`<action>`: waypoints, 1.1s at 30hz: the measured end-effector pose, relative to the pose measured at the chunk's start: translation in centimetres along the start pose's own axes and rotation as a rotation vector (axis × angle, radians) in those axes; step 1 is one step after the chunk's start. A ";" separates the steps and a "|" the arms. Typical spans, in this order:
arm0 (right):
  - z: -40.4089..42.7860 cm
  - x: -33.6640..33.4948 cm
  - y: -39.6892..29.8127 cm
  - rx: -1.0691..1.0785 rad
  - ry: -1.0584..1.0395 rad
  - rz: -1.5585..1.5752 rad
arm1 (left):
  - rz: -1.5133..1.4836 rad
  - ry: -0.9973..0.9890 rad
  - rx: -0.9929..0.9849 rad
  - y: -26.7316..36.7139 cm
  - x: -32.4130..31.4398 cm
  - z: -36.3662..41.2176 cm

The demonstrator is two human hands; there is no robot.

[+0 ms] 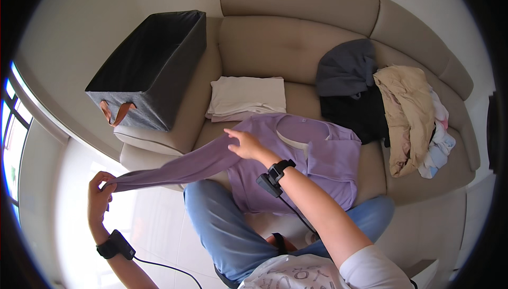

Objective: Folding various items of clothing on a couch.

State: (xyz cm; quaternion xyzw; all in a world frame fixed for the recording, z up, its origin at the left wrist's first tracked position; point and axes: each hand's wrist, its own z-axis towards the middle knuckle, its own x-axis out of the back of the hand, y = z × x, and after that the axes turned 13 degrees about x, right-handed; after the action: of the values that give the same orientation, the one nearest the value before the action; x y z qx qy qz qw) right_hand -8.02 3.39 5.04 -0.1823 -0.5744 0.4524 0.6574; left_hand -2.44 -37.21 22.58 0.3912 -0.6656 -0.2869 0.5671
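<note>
A purple long-sleeved garment (254, 186) lies spread across the sofa seat in front of me, its neckline away from me. My left hand (100, 197) pinches the cuff of one sleeve (178, 169) and holds it stretched out to the left, past the sofa's edge. The other sleeve (333, 162) is folded in over the garment's front. Above the stretched sleeve, near the shoulder, my right hand (246, 144) has its fingers apart and holds nothing; whether it touches the cloth I cannot tell.
A grey fabric storage box (174, 86) with a leather-like handle stands on the sofa's armrest (154, 140). Folded white cloth (250, 94) lies behind the garment. To the right are a dark grey garment (345, 69), black cloth (349, 114) and a heaped beige garment (408, 118).
</note>
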 end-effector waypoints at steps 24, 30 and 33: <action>3.6 0.5 3.4 -0.240 0.014 -0.147 | 0.345 0.074 0.033 -4.3 2.2 2.7; 4.1 0.9 5.1 -0.197 0.379 0.109 | 0.216 0.266 -0.290 -5.9 1.2 5.0; 3.8 -0.3 7.6 -0.148 0.381 -0.132 | 0.363 0.266 -0.097 -4.8 1.5 6.1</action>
State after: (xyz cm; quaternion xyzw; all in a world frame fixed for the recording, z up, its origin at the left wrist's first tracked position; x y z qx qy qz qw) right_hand -14.42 6.12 0.12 -0.2743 -0.4818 0.3225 0.7672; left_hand -7.55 -41.39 18.23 0.2717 -0.6299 -0.1577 0.7103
